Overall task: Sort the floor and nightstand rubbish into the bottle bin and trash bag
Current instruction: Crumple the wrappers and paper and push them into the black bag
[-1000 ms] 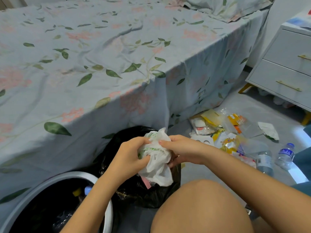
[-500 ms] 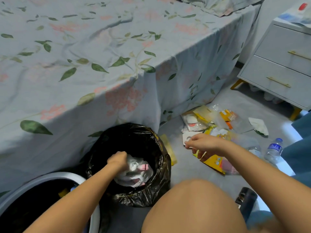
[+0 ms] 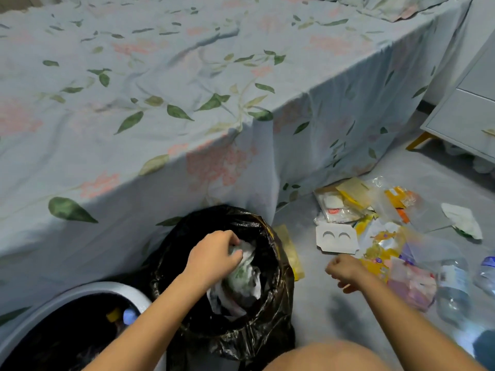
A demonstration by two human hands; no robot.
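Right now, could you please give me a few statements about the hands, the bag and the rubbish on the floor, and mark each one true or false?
1. The left hand is pressing a white crumpled plastic bag into the black trash bag. True.
2. The right hand is holding a water bottle. False: it holds nothing visible and hovers over the floor beside the pile of wrappers.
3. A clear water bottle lies on the floor at the right of the pile. True.
4. The black trash bag stands on the bed. False: it stands on the floor against the bed's side.
5. The white card with two curved cut-outs is already in the trash bag. False: it lies on the floor.
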